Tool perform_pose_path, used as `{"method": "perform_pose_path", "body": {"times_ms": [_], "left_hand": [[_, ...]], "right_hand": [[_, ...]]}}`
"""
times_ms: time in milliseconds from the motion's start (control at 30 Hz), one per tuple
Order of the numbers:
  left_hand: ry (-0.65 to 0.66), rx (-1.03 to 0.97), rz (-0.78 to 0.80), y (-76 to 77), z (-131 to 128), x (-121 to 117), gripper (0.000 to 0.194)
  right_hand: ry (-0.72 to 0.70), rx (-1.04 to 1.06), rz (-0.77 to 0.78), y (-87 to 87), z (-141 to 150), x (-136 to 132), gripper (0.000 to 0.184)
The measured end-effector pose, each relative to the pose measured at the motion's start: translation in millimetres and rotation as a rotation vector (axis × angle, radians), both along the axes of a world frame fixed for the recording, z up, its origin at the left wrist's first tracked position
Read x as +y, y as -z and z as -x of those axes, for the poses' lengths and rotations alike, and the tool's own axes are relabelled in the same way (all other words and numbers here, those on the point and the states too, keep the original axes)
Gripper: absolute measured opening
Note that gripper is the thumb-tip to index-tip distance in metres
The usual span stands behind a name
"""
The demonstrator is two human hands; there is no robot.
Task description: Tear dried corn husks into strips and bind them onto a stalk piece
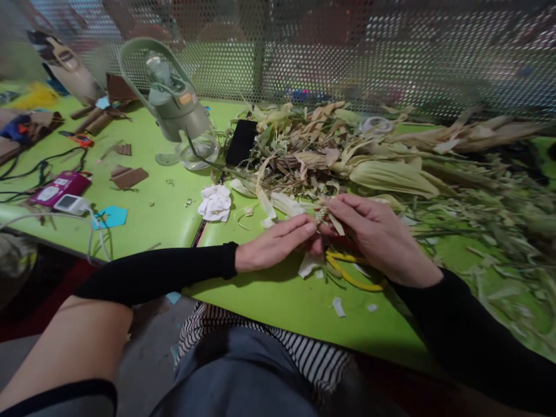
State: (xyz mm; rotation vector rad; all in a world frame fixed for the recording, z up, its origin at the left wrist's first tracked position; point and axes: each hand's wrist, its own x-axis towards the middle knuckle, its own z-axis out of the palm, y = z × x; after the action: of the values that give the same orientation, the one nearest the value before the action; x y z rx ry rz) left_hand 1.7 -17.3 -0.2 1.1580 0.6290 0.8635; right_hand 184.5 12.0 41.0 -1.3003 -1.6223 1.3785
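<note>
Between my two hands is a small woven piece of pale corn husk [320, 216], with loose strips trailing from it. My left hand [277, 242] pinches it from the left with thumb and fingers together. From the right, my right hand [379, 236] grips it and a strip of husk [335, 223]; some of its fingertips are hidden. Just below my hands on the green table [278, 295] are yellow loop handles [354, 278], perhaps of scissors, the rest out of sight. Husk scraps [309, 265] lie close by.
A big heap of dried corn husks [391, 176] and leaves covers the back and right. A black phone [241, 142], a green-lidded bottle [178, 113] and a crumpled tissue [215, 202] stand or lie leftward. Perforated metal screen [269, 63] behind. A purple device [63, 188] with cables lies far left.
</note>
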Motion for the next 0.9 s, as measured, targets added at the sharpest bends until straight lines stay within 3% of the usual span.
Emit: {"method": "perform_pose_path", "body": {"times_ms": [167,367,467,667,767,900], "left_hand": [[0.086,-0.128,0.213,5.2,-1,6,0.041],[-0.006,-0.166,0.270,2.8,-3,6,0.032],[-0.018,-0.143,0.307,-1.0,-5,4,0.033],[-0.010,-0.076,0.220,-7.9,-2,1,0.033],[-0.018,0.041,0.082,-6.8,-2,0,0.034],[-0.133,0.170,-0.106,1.8,-4,-2,0.031]], "right_hand": [[-0.072,0.019,0.094,-7.8,4,-4,0.040],[-0.107,0.086,0.125,-3.9,6,-4,0.042],[-0.094,0.040,0.038,4.7,7,-2,0.037],[-0.015,0.219,0.101,16.6,14,-4,0.041],[-0.009,0.246,0.093,15.7,17,-8,0.037],[0.039,0.280,0.094,16.4,21,-13,0.032]]}}
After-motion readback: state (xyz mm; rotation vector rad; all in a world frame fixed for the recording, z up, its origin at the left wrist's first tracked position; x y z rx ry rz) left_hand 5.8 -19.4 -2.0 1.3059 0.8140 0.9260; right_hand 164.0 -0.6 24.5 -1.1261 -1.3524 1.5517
